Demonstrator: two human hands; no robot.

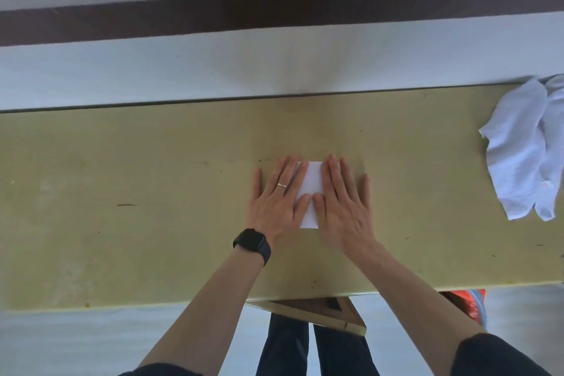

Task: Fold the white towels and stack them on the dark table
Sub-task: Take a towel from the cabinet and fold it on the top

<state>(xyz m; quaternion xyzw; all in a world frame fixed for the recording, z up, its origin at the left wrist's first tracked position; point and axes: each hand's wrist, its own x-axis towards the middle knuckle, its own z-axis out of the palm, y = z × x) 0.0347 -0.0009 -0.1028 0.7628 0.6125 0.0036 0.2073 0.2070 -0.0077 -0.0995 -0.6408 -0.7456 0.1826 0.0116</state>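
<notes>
Head view only.
- Folded white towel [312, 186]: small rectangle at centre of table [122, 162], long axis running away from person.
- Left hand [276, 198] and right hand [343, 201]: flat on towel, one each side, fingers straight, pressing, gripping nothing. Thumbs nearly meet. Both equally near.
- Unfolded towel heap [525, 149]: well apart at far right edge, right hand nearer.
- Judgement: open tabletop to left and ahead. Near edge lies under forearms. Stacking spot not identifiable.

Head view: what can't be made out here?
All head view:
- Folded towel: outline and fold count, covered by left hand and right hand.
- Crumpled towels: number, cut off by right edge.
- Orange item: identity, hidden under table.
</notes>
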